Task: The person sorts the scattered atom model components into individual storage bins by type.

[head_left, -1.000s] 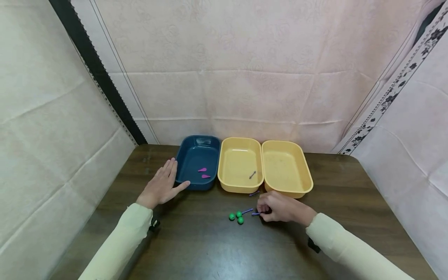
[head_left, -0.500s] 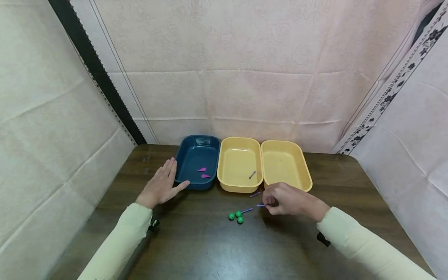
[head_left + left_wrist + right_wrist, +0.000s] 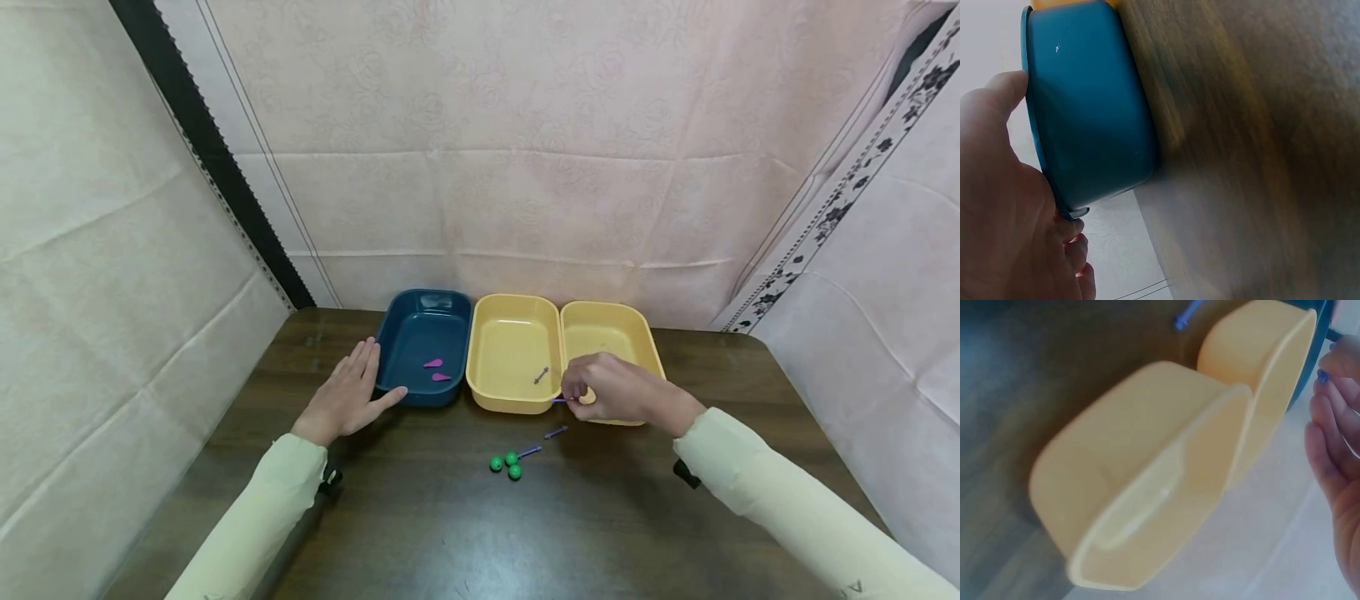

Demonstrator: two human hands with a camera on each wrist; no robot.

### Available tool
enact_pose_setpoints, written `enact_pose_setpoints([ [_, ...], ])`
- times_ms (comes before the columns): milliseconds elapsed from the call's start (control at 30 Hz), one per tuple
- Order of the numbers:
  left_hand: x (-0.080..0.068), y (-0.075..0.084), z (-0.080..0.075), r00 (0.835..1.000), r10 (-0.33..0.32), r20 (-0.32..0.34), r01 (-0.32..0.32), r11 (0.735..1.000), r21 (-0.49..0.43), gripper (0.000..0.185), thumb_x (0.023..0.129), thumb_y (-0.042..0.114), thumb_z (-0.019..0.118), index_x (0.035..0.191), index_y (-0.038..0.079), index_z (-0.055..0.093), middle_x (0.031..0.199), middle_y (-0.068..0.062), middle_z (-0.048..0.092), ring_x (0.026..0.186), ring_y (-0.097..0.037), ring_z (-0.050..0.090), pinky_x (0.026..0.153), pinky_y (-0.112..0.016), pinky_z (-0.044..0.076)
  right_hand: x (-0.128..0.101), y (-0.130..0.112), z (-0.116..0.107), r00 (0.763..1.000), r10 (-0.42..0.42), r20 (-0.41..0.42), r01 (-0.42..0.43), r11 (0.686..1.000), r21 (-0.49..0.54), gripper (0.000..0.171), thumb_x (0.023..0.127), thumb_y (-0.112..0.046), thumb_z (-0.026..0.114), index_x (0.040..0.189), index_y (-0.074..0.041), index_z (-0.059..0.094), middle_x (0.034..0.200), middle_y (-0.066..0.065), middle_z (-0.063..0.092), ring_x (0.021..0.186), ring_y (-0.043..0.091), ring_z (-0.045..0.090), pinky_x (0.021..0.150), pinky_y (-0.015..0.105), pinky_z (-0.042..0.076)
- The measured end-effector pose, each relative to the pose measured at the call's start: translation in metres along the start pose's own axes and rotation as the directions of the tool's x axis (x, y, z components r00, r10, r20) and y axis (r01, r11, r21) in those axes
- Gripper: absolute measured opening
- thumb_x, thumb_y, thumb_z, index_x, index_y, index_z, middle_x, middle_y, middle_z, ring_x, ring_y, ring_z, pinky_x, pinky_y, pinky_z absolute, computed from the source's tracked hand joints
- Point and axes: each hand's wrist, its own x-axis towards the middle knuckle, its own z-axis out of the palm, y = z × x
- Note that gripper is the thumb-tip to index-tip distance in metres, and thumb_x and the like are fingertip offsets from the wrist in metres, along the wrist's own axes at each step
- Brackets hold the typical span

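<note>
Since half a second before, the right hand had been lifted from the table to the near rims of the two yellow trays, a purple pin pinched in its grip. The carrying step was judged in hand; next, release over the middle tray (where a grey pin lay) would be called for. The left hand was rested flat, fingers spread, against the blue tray.

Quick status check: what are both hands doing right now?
Left hand flat against blue plastic tray. Right hand pinching small purple stick at middle yellow tray rim. Nothing blocking.
</note>
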Motion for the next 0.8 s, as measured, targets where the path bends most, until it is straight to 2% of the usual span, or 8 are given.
enact_pose_setpoints([
  [300,0.000,-0.001,0.001,1.000,0.001,-0.009,-0.001,1.000,0.002,0.106,0.103,0.073,0.040,0.167,-0.006,0.011,0.177,-0.025,0.008,0.164,-0.047,0.012,0.132,-0.063,0.017,0.028,0.010,0.001,1.000,0.008,0.001,-0.008,1.000,-0.017,0.012,0.086,-0.004,0.080,0.083,-0.014,0.073,0.082,-0.002,0.070,0.077,0.014,0.067,0.070,0.022,0.057],
  [467,-0.001,0.000,0.001,1.000,-0.006,-0.003,0.006,1.000,-0.002,0.105,0.103,0.072,0.041,0.167,-0.006,0.011,0.177,-0.026,0.008,0.164,-0.047,0.012,0.132,-0.063,0.017,0.035,0.015,0.008,0.999,0.029,-0.036,-0.031,0.997,-0.071,0.005,0.088,-0.005,0.081,0.092,-0.007,0.078,0.092,0.006,0.076,0.084,0.018,0.070,0.075,0.030,0.062],
  [600,-0.001,0.001,0.000,1.000,-0.004,-0.001,0.004,1.000,-0.005,0.105,0.103,0.072,0.041,0.167,-0.006,0.011,0.177,-0.026,0.008,0.163,-0.048,0.012,0.132,-0.063,0.017,0.022,0.010,0.005,0.998,0.031,-0.058,-0.035,0.996,-0.076,0.011,0.091,-0.008,0.081,0.102,-0.004,0.080,0.100,0.008,0.077,0.090,0.020,0.073,0.080,0.036,0.064],
  [800,0.000,0.001,-0.001,1.000,0.006,-0.006,-0.006,1.000,-0.007,0.105,0.103,0.071,0.042,0.167,-0.006,0.011,0.177,-0.025,0.008,0.163,-0.048,0.012,0.132,-0.062,0.017,-0.019,-0.004,0.008,0.998,-0.061,0.015,0.061,0.998,-0.021,0.014,0.089,-0.009,0.082,0.103,-0.008,0.080,0.098,0.001,0.077,0.091,0.014,0.073,0.081,0.031,0.064],
])
